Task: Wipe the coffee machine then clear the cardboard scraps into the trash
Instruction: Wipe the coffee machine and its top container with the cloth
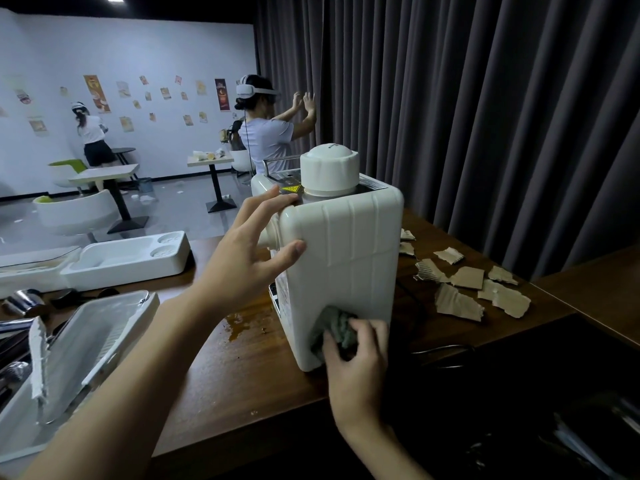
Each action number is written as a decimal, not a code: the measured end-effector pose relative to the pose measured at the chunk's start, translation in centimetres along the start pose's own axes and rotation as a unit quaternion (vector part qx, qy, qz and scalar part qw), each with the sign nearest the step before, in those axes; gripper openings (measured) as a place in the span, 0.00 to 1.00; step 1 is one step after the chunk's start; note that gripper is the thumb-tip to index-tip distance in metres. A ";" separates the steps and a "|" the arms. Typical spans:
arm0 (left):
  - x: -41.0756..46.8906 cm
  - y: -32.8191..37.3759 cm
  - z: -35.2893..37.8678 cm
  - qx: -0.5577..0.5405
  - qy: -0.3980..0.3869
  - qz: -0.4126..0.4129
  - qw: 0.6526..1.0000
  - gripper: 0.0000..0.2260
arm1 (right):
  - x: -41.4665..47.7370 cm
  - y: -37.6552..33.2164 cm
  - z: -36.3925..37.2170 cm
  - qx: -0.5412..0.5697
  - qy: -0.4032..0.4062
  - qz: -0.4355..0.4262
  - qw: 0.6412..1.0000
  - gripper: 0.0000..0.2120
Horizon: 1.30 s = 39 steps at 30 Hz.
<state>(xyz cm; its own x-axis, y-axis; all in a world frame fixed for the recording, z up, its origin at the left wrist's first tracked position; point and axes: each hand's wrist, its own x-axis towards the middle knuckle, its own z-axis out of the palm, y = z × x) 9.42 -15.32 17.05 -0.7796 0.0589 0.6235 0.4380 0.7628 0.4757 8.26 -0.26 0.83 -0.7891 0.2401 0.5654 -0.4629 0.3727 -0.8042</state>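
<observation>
The machine (346, 258) stands upright on the surface (214, 375), its long axis vertical. The left hand (249, 258) is spread, with the fingers on the machine's top left edge and the thumb on its near face, bracing it. The right hand (356, 362) bunches a cloth (337, 325) in curled fingers and presses it low on the machine's near face, close to the base.

Wiping looks underway. The rest of that face rises straight above the cloth, so the stroke would run upward along the ribs. A brown spill (242, 323) lies just left of the machine's base.

The scraps (478, 289) lie scattered right of the machine, apart from it and untouched. The right hand is the nearer one to them.
</observation>
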 end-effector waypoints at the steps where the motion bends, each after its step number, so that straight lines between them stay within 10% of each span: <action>1: 0.0 0.0 0.0 -0.001 -0.002 -0.003 1.000 0.26 | 0.9 0.2 -0.4 0.005 0.013 0.025 1.000 0.12; 7: 0.0 0.2 0.0 0.011 -0.009 -0.023 1.000 0.26 | 4.6 1.8 -1.9 0.002 0.055 0.121 0.991 0.14; 19: -0.1 0.1 0.4 0.004 0.006 -0.011 1.000 0.24 | -3.3 0.2 1.2 -0.041 -0.059 0.034 0.997 0.15; 32: 0.1 0.1 0.4 0.021 -0.007 -0.029 0.999 0.26 | 2.6 2.0 -1.0 -0.030 0.024 0.201 0.979 0.11; 39: -0.1 0.4 0.4 0.003 0.000 -0.034 0.999 0.23 | -2.7 -1.5 0.5 -0.012 -0.095 0.151 0.984 0.12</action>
<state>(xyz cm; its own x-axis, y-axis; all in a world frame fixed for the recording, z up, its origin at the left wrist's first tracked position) 9.46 -14.72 16.97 -0.8074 0.0054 0.5899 0.3808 0.7685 0.5142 10.91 -1.97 0.42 -0.9516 0.1714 0.2551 -0.1881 0.3314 -0.9246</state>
